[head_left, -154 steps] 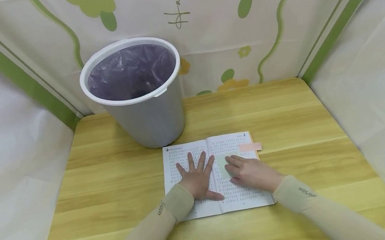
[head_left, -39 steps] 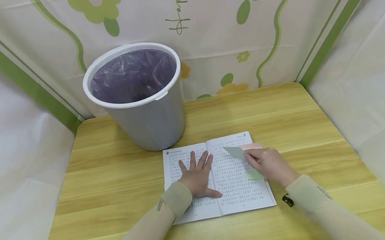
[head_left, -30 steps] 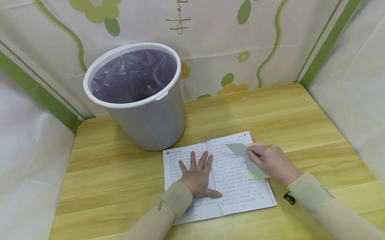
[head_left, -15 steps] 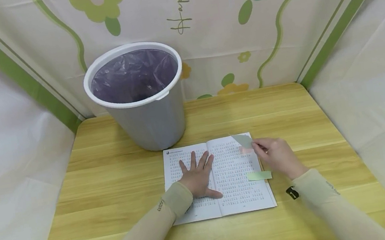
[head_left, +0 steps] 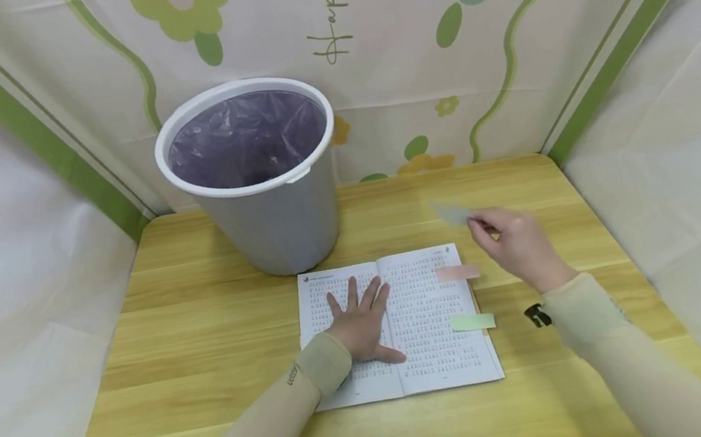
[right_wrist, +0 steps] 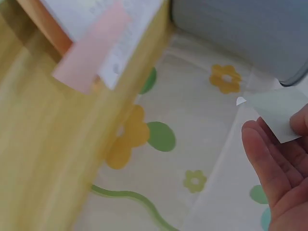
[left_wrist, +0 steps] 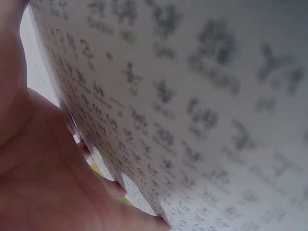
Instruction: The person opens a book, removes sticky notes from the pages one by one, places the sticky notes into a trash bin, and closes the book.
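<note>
An open book (head_left: 429, 312) with printed pages lies on the wooden table. My left hand (head_left: 361, 326) rests on its left page with fingers spread; the left wrist view shows the palm (left_wrist: 53, 168) close to the print. Off the book's upper right corner, my right hand (head_left: 517, 242) pinches a pale green sticky note (head_left: 452, 213) above the table. The right wrist view shows the note (right_wrist: 276, 110) between thumb and fingers. A pink paper strip (head_left: 458, 273) and a green paper strip (head_left: 473, 322) stick out past the right page's edge.
A grey trash bin (head_left: 276, 222) with a white rim and a plastic liner stands behind the book, at the back left of the table (head_left: 204, 331). Patterned cloth (head_left: 394, 53) hangs behind the table, and pale cloth encloses both sides.
My right hand has peeled the green sticky note off the right page and lifted it up and to the right, past the book's edge. The left hand has stayed in place.
</note>
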`<state>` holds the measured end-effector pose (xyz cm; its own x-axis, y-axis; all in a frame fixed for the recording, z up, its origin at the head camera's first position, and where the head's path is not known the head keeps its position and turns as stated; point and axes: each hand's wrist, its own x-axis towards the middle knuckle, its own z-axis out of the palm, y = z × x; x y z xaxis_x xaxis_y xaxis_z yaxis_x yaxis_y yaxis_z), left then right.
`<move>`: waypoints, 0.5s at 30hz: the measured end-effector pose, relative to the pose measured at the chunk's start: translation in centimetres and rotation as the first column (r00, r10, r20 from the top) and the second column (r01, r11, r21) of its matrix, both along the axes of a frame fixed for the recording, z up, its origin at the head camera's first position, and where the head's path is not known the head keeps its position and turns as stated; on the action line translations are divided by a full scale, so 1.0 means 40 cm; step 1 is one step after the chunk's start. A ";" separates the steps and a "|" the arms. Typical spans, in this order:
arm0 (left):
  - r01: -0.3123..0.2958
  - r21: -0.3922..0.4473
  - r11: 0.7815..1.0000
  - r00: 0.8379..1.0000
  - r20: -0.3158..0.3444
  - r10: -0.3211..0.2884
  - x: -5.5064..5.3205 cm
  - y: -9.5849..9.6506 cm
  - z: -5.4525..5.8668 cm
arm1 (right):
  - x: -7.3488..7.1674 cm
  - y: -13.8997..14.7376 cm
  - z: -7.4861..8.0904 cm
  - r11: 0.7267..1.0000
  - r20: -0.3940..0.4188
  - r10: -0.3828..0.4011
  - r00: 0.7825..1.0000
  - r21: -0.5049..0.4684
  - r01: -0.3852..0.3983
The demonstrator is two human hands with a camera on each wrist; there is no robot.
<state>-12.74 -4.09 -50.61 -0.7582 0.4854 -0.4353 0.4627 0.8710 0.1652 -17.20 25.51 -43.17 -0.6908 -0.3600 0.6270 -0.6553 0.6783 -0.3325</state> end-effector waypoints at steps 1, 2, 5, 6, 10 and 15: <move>0.002 -0.002 1.000 1.000 0.000 -0.002 0.000 0.000 0.001 | -0.007 -0.003 0.016 1.000 -0.023 0.001 1.000 0.001 -0.001; 0.004 -0.004 1.000 1.000 0.003 -0.004 -0.001 0.001 0.002 | -0.014 -0.006 0.032 1.000 -0.042 0.000 0.999 0.005 0.000; 0.006 -0.004 1.000 1.000 0.007 -0.006 -0.002 0.002 0.001 | -0.035 -0.023 0.087 1.000 -0.091 0.004 0.996 0.012 -0.002; 0.006 -0.004 1.000 1.000 0.010 -0.006 -0.003 0.001 0.000 | -0.042 -0.030 0.105 1.000 -0.106 0.007 0.994 0.013 -0.006; 0.001 -0.009 1.000 1.000 0.014 -0.001 -0.004 0.000 -0.005 | -0.075 -0.066 0.182 0.999 -0.154 0.042 0.987 0.019 -0.039; 0.002 -0.022 1.000 1.000 0.016 -0.002 -0.002 -0.001 -0.009 | -0.118 -0.122 0.282 0.996 -0.212 0.090 0.973 0.026 -0.086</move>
